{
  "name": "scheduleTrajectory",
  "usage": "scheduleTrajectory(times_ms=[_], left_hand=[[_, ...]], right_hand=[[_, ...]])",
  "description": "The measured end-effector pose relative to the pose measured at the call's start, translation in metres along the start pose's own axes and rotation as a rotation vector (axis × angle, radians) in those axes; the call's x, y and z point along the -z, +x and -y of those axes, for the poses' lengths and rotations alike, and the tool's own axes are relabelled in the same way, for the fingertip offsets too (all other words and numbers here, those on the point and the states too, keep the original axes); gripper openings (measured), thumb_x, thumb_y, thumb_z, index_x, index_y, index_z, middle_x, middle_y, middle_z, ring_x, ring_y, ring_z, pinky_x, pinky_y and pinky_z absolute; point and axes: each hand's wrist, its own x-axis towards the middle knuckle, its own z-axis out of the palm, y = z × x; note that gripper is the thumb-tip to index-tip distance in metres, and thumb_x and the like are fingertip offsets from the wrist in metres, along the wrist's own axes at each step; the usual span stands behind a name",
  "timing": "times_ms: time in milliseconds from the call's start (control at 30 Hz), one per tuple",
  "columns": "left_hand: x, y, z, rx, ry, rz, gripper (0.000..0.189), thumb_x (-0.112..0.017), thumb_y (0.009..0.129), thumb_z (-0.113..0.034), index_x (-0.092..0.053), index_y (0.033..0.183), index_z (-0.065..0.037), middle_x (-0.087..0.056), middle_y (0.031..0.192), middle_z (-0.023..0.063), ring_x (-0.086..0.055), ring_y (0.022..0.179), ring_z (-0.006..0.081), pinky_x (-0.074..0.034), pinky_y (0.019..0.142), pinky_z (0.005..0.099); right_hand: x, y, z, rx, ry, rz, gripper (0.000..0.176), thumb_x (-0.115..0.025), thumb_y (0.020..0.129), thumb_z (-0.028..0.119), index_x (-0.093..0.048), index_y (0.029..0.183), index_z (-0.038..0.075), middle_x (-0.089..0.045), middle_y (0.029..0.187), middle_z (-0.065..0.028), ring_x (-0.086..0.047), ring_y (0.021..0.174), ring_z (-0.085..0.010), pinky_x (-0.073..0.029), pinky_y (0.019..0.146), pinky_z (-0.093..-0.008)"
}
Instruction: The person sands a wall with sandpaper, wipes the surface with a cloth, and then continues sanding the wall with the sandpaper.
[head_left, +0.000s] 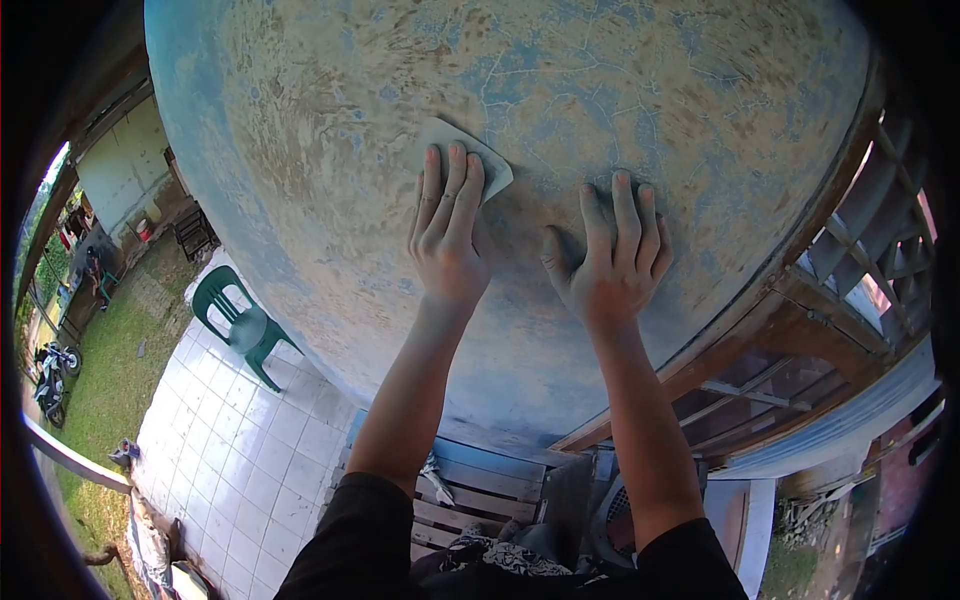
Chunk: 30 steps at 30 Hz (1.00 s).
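My left hand [449, 225] holds a pale grey sheet of sandpaper [494, 170] flat against a blue painted wall [330, 200] with its fingers. The sheet's corner and right edge stick out past the fingertips; the rest is under the hand. To the right, my right hand [608, 255] rests on the wall with its fingers spread and nothing in it. Grey dust coats both hands. The wall is patchy, with brown-grey worn areas, fine cracks and remaining blue paint.
A green plastic chair [240, 325] stands on white floor tiles [215, 420] at lower left. A wooden window frame [790, 300] borders the wall at right. Below me is a slatted wooden surface [480, 500]. A motorcycle [55, 380] is parked beyond the grass.
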Motion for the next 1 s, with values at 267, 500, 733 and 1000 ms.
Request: scheduleTrajectory(times_ms=[267, 500, 733, 1000], left_hand=[[-0.011, -0.01, 0.0, 0.016, 0.006, -0.059, 0.033, -0.053, 0.1, 0.003, -0.066, 0.131, 0.008, -0.063, 0.139, 0.0252, -0.051, 0.138, 0.0452, -0.049, 0.11, 0.0497], [0.0, -0.008, -0.004, 0.052, -0.032, -0.008, 0.033, -0.054, 0.101, 0.002, -0.066, 0.13, 0.008, -0.062, 0.139, 0.0257, -0.05, 0.138, 0.0455, -0.051, 0.108, 0.0492], [-0.004, 0.017, 0.002, -0.055, 0.018, -0.026, 0.034, -0.054, 0.1, 0.003, -0.066, 0.132, 0.007, -0.063, 0.139, 0.024, -0.052, 0.137, 0.0437, -0.052, 0.107, 0.0479], [-0.005, -0.046, -0.006, 0.064, 0.005, -0.001, 0.036, -0.054, 0.098, 0.005, -0.065, 0.132, 0.008, -0.063, 0.138, 0.0256, -0.052, 0.138, 0.0441, -0.05, 0.109, 0.0491]], right_hand=[[0.001, 0.0, 0.0, -0.016, -0.004, 0.003, 0.046, -0.062, 0.093, 0.051, -0.069, 0.132, 0.026, -0.056, 0.151, -0.0025, -0.05, 0.139, -0.0257, -0.037, 0.113, -0.047], [0.002, 0.0, 0.0, -0.021, 0.016, 0.015, 0.048, -0.065, 0.091, 0.05, -0.069, 0.133, 0.027, -0.055, 0.152, -0.0011, -0.051, 0.138, -0.0246, -0.04, 0.111, -0.0459], [0.004, 0.001, -0.001, -0.005, 0.002, 0.036, 0.047, -0.065, 0.091, 0.051, -0.069, 0.132, 0.027, -0.056, 0.151, -0.0015, -0.05, 0.138, -0.0242, -0.039, 0.111, -0.0455], [0.003, 0.001, -0.001, -0.002, 0.002, 0.005, 0.047, -0.063, 0.092, 0.052, -0.071, 0.13, 0.025, -0.056, 0.151, -0.003, -0.05, 0.138, -0.0256, -0.039, 0.111, -0.0461]])
